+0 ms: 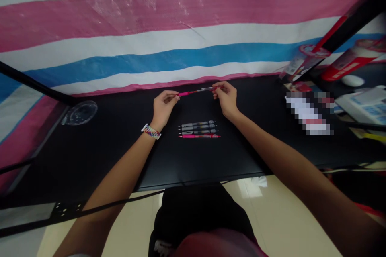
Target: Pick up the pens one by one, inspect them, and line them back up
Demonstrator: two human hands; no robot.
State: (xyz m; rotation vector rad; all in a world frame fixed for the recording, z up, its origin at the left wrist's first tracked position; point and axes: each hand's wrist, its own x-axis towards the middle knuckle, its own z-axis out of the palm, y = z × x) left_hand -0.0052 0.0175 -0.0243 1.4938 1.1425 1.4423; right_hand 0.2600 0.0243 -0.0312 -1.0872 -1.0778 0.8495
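My left hand (164, 106) pinches the pink grip end of a pink pen (184, 93), held level over the back of the black table (120, 152). My right hand (226, 98) has its fingers closed on the red far end. Between the hands a thin reddish stretch runs into a clear, whitish section (206, 88); I cannot tell whether the parts are joined. Below lie several pens side by side: grey and clear ones (197, 127), and nearest me a pink one (199, 136).
A clear plastic lid (80, 113) lies at the left. Toward the right stand a plastic cup with a red straw (304, 62) and a red cup (351, 62), near a white mouse (352, 80) and a grey keypad device (366, 104). A striped sheet (181, 12) hangs behind.
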